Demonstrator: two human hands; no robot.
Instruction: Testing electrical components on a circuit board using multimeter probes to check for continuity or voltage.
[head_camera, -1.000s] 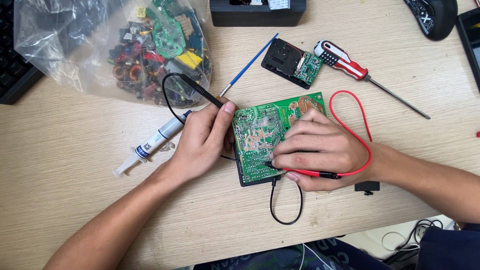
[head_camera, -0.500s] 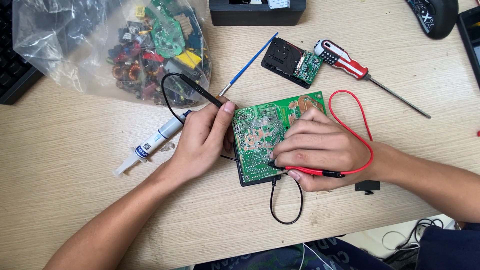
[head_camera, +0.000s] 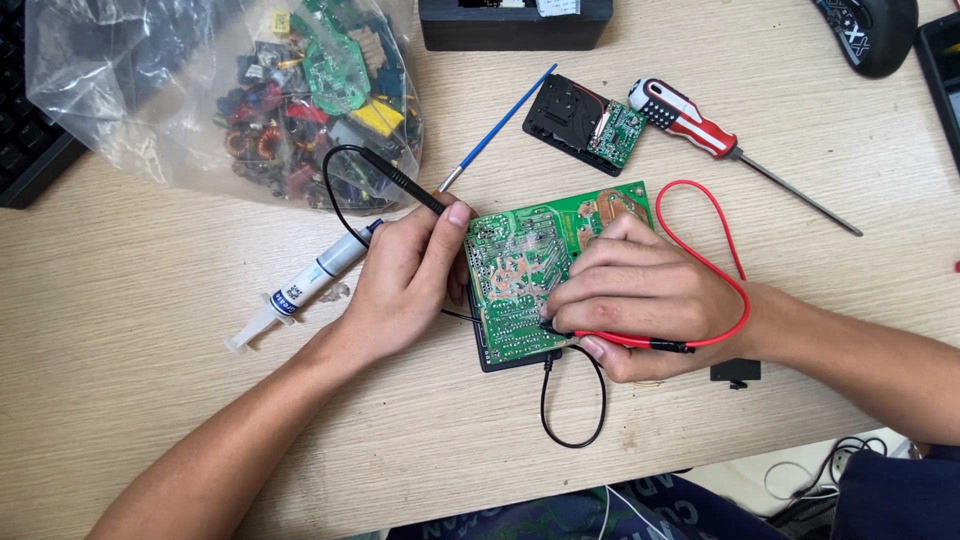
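The green circuit board (head_camera: 530, 270) lies near the middle of the wooden counter (head_camera: 130, 400), not far from its near edge, with bare wood open to the left and in front of it. The left hand (head_camera: 405, 280) is closed around a black probe (head_camera: 400, 183), pen-fashion, at the board's left edge. The right hand (head_camera: 640, 295) rests curled on the board, pinching a red probe (head_camera: 625, 340) whose tip touches the lower part of the board; its red wire (head_camera: 715, 240) loops beside the wrist. A white syringe (head_camera: 300, 290) with a blue label lies just left of the left hand. A clear plastic bag (head_camera: 220, 90) of mixed parts sits behind. A red-and-white screwdriver (head_camera: 700, 125) lies behind and to the right.
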